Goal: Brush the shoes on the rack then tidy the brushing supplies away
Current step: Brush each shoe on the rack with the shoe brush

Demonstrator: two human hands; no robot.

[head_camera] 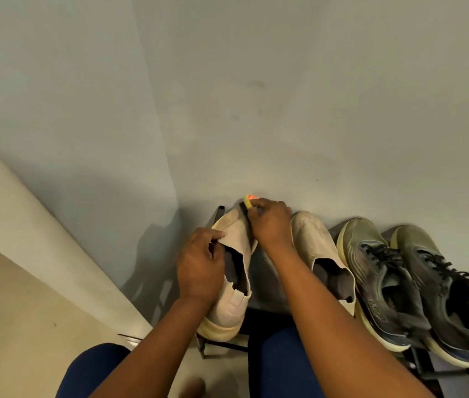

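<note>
1. I judge that I am in the brushing step, working on the leftmost shoe of the row. The cream slip-on sits at the left end of the rack, toe toward the far wall, with its mate just to the right and a pair of dark lace-up trainers further right.

2. My left hand steadies that shoe. The fingers are curled over the left edge of its opening and clamped on the collar, with the thumb lying across the upper toward the toe.

3. My right hand is at the toe on the shoe's right side. Its fingers are closed tight round a small brush; only a yellow and orange tip shows beyond the knuckles, with a dark strip, probably bristles, against the fabric.

4. Both forearms reach forward from the near edge, the right one crossing over the gap between the two cream shoes.

5. The next move, as I read it, calls for short strokes along the toe and side while the left grip keeps the shoe from sliding on the rack.

6. Three shoes are probably yet to be brushed, and the tidying comes after.
</note>
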